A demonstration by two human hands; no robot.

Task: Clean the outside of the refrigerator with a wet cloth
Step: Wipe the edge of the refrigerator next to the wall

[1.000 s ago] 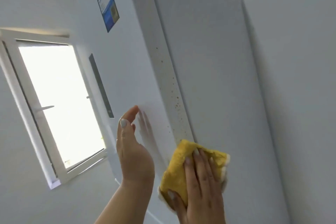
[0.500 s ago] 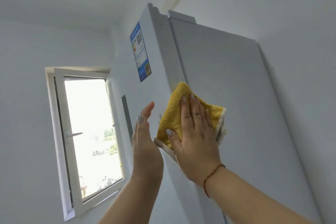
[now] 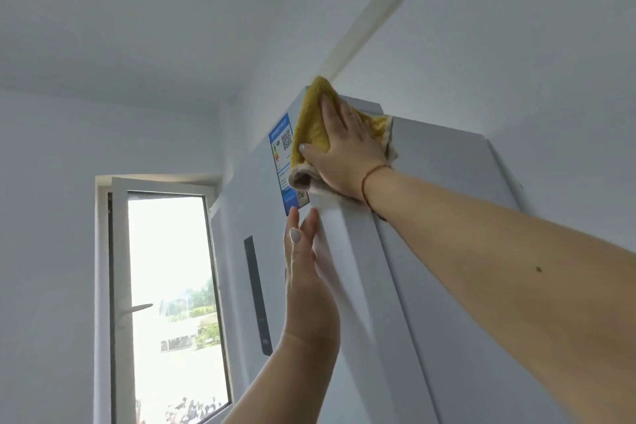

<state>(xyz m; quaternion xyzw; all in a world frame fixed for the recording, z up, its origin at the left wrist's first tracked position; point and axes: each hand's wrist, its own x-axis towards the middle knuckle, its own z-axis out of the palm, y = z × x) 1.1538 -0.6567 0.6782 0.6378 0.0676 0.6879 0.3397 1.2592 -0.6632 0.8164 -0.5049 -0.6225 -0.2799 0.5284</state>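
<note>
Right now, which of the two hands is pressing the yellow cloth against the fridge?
The right hand, high at the fridge's top corner, presses the yellow cloth with flat fingers. The left hand is lower, flat on the fridge front with no cloth.

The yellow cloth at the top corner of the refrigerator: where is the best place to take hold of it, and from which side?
Probably the rolled lower-left edge of the yellow cloth, from the left. That edge bulges free below the right hand, which presses the rest flat against the refrigerator. The left hand, open, is just below it.
</note>
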